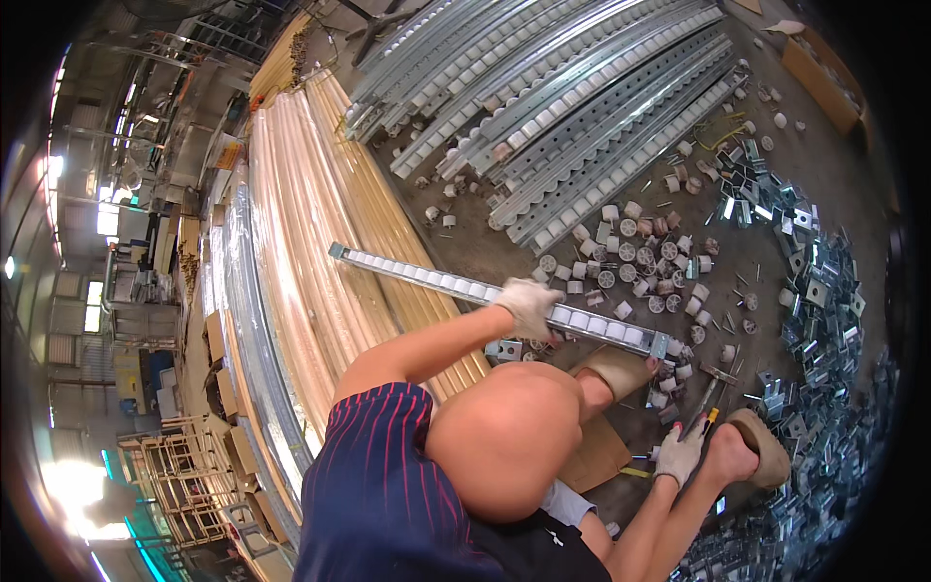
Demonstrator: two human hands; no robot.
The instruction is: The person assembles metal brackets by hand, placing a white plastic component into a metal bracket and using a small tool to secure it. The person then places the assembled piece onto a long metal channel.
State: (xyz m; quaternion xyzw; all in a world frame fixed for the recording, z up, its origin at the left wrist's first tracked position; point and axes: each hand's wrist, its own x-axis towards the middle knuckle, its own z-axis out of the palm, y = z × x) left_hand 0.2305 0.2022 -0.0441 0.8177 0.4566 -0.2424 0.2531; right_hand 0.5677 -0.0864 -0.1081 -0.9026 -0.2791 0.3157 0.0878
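Note:
My left hand (pixel 529 308), in a pale work glove, is closed around a narrow metal roller track (pixel 436 279) fitted with a row of white rollers. The track lies slantwise in front of my knee, with a metal end bracket (pixel 661 345) at its right end by my shoe. Low on the right, my right hand (pixel 682 451), also gloved, is closed around the handle of a hammer (pixel 718 376), whose head points away from me. A yellow and black handle (pixel 712 417) shows beside its fingers.
Loose white rollers (pixel 645 257) and pins litter the floor. Metal brackets (pixel 819 291) are heaped along the right. More roller tracks (pixel 582 116) lie stacked at the far side. Long wrapped profiles (pixel 301 194) run along the left. A cardboard piece (pixel 596 456) lies under my legs.

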